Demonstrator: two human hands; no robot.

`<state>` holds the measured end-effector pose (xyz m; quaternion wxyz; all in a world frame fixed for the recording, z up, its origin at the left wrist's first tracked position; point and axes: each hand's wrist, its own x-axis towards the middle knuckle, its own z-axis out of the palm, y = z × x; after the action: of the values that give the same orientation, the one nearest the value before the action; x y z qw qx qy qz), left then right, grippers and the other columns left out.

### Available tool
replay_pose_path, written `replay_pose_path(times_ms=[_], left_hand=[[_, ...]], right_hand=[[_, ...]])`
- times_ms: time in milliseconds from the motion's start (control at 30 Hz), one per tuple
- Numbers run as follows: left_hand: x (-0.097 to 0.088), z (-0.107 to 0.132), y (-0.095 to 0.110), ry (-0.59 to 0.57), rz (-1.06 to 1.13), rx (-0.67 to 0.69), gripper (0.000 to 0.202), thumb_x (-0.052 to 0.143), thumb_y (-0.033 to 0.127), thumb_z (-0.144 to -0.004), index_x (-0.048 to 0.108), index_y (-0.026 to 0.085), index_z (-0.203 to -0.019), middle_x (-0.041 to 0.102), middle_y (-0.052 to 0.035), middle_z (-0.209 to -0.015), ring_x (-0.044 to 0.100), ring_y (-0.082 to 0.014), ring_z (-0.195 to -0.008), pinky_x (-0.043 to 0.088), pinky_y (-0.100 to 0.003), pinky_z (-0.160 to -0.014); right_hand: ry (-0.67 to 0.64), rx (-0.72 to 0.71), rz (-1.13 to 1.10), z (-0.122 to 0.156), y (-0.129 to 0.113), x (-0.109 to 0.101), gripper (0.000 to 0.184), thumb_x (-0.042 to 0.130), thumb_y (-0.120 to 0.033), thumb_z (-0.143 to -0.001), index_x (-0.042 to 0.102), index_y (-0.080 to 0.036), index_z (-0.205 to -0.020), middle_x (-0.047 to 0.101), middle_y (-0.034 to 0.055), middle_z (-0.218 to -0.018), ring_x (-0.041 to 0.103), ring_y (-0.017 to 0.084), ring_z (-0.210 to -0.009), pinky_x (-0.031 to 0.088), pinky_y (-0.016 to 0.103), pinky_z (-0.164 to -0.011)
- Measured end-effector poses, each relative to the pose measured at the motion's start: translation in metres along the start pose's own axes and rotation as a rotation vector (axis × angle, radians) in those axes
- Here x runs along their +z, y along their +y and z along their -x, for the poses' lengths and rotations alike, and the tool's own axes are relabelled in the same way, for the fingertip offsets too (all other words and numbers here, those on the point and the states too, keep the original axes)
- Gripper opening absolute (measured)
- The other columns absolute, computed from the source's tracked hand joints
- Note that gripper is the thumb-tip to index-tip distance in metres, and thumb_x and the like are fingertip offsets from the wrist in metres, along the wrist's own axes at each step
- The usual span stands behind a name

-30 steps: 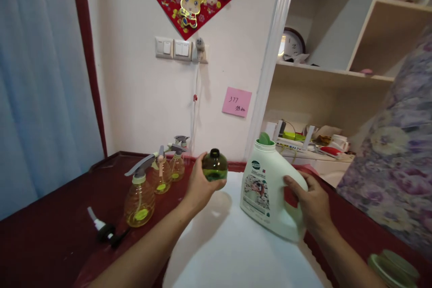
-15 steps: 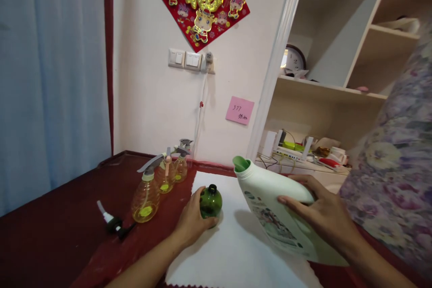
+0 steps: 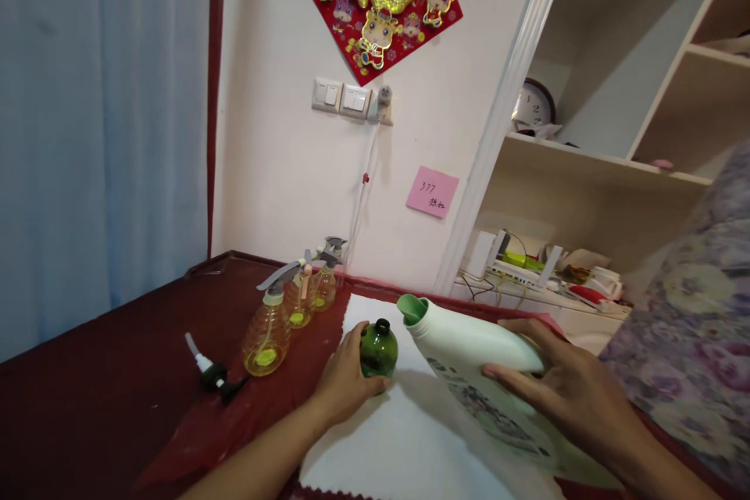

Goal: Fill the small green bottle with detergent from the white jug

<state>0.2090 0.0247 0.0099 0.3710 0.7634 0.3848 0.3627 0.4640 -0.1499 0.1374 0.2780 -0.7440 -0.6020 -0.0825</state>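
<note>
My left hand [image 3: 350,366] is wrapped round a small green see-through bottle [image 3: 379,349] with an open neck, upright over a white cloth [image 3: 380,445]. In my right hand [image 3: 556,375] is a large pale green jug [image 3: 474,344], gripped by its handle. The jug leans to the left, its green spout [image 3: 412,308] uncapped and just above and to the right of the bottle's neck. No liquid stream shows between them. Left of the bottle, a black pump head [image 3: 216,376] with a white tube lies on the dark red tabletop [image 3: 117,375].
Several clear yellowish spray bottles [image 3: 266,340] stand in a row behind and left of my left hand. Behind the table rises a wall with a pink note [image 3: 432,192]. A shelf unit [image 3: 615,160] and flowered fabric [image 3: 691,328] are at the right.
The jug has tipped further left, bringing its spout lower and closer to the green bottle's neck. The whole view has shifted slightly; both hands keep their holds.
</note>
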Motion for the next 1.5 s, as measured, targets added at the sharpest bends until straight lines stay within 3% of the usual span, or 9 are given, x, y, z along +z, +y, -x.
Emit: replay_pose_path(times_ms=[400, 533, 667, 800, 967, 1167, 1233, 1367, 1500], left_hand=[[0.001, 0.001, -0.004, 0.004, 0.017, -0.004, 0.093, 0.078, 0.023, -0.063, 0.037, 0.019, -0.147, 0.051, -0.0164, -0.151, 0.05, -0.0339, -0.134, 0.039, -0.044, -0.11], [0.0, 0.0, -0.006, -0.006, 0.039, -0.023, 0.102, 0.076, 0.023, -0.064, 0.03, 0.017, -0.154, 0.045, -0.0181, -0.157, 0.046, -0.0331, -0.141, 0.035, -0.044, -0.115], [-0.001, -0.002, -0.009, -0.001, 0.037, -0.04, 0.114, 0.078, 0.025, -0.062, 0.02, 0.015, -0.159, 0.044, -0.0201, -0.158, 0.042, -0.0352, -0.144, 0.031, -0.047, -0.118], [0.0, -0.003, -0.008, 0.04, 0.041, -0.066, 0.117, 0.078, 0.025, -0.059, 0.019, 0.011, -0.159, 0.039, -0.0219, -0.162, 0.038, -0.037, -0.147, 0.029, -0.049, -0.12], [0.002, -0.004, -0.006, 0.046, 0.056, -0.066, 0.114, 0.075, 0.024, -0.059, 0.021, 0.011, -0.158, 0.037, -0.0214, -0.163, 0.036, -0.0351, -0.148, 0.026, -0.048, -0.122], [-0.001, -0.008, -0.006, 0.078, 0.109, -0.026, 0.112, 0.078, 0.032, -0.06, 0.023, 0.015, -0.156, 0.035, -0.0217, -0.163, 0.033, -0.0372, -0.15, 0.024, -0.052, -0.124], [-0.006, -0.008, 0.0, 0.103, 0.118, -0.002, 0.112, 0.08, 0.038, -0.062, 0.023, 0.016, -0.156, 0.032, -0.0222, -0.165, 0.031, -0.0379, -0.152, 0.022, -0.053, -0.124], [-0.023, -0.006, 0.035, 0.191, 0.193, 0.096, 0.088, 0.071, 0.05, -0.078, 0.031, 0.022, -0.151, 0.035, -0.0174, -0.164, 0.035, -0.0346, -0.15, 0.027, -0.053, -0.123], [-0.045, -0.019, 0.089, 0.272, 0.198, 0.216, 0.054, 0.058, 0.053, -0.091, 0.048, 0.028, -0.138, 0.057, -0.0111, -0.144, 0.052, -0.0307, -0.135, 0.04, -0.049, -0.113]], right_hand=[[0.059, 0.096, -0.122, -0.002, 0.001, 0.005, 0.061, 0.07, -0.079, -0.069, 0.066, -0.035, -0.111, 0.078, -0.002, -0.098, 0.072, 0.027, -0.081, 0.053, 0.038, -0.073], [0.21, 0.227, -0.34, -0.005, 0.01, 0.015, 0.065, 0.075, -0.075, -0.063, 0.067, -0.029, -0.109, 0.077, 0.0009, -0.1, 0.072, 0.028, -0.086, 0.054, 0.036, -0.074], [0.405, 0.338, -0.616, -0.006, 0.021, 0.04, 0.067, 0.079, -0.071, -0.059, 0.067, -0.023, -0.105, 0.074, 0.0056, -0.102, 0.069, 0.028, -0.088, 0.055, 0.036, -0.072], [0.5, 0.429, -0.764, -0.004, 0.029, 0.064, 0.072, 0.08, -0.07, -0.058, 0.064, -0.018, -0.105, 0.072, 0.0078, -0.096, 0.068, 0.027, -0.082, 0.055, 0.036, -0.068], [0.546, 0.446, -0.825, -0.001, 0.039, 0.08, 0.073, 0.077, -0.072, -0.061, 0.061, -0.017, -0.106, 0.069, 0.0084, -0.097, 0.066, 0.025, -0.08, 0.055, 0.035, -0.068], [0.484, 0.397, -0.845, 0.004, 0.043, 0.08, 0.068, 0.074, -0.07, -0.071, 0.059, -0.019, -0.112, 0.068, 0.0013, -0.08, 0.057, 0.018, -0.056, 0.047, 0.03, -0.05], [0.47, 0.374, -0.838, 0.006, 0.044, 0.078, 0.063, 0.07, -0.07, -0.076, 0.061, -0.019, -0.112, 0.071, 0.0037, -0.085, 0.063, 0.021, -0.064, 0.051, 0.032, -0.056], [0.526, 0.332, -0.77, 0.003, 0.052, 0.063, 0.059, 0.058, -0.072, -0.082, 0.068, -0.019, -0.107, 0.071, 0.01, -0.111, 0.065, 0.031, -0.104, 0.051, 0.041, -0.089], [0.58, 0.237, -0.696, -0.025, 0.056, 0.03, 0.054, 0.046, -0.068, -0.093, 0.067, -0.019, -0.103, 0.068, 0.0097, -0.104, 0.062, 0.028, -0.097, 0.047, 0.042, -0.089]])
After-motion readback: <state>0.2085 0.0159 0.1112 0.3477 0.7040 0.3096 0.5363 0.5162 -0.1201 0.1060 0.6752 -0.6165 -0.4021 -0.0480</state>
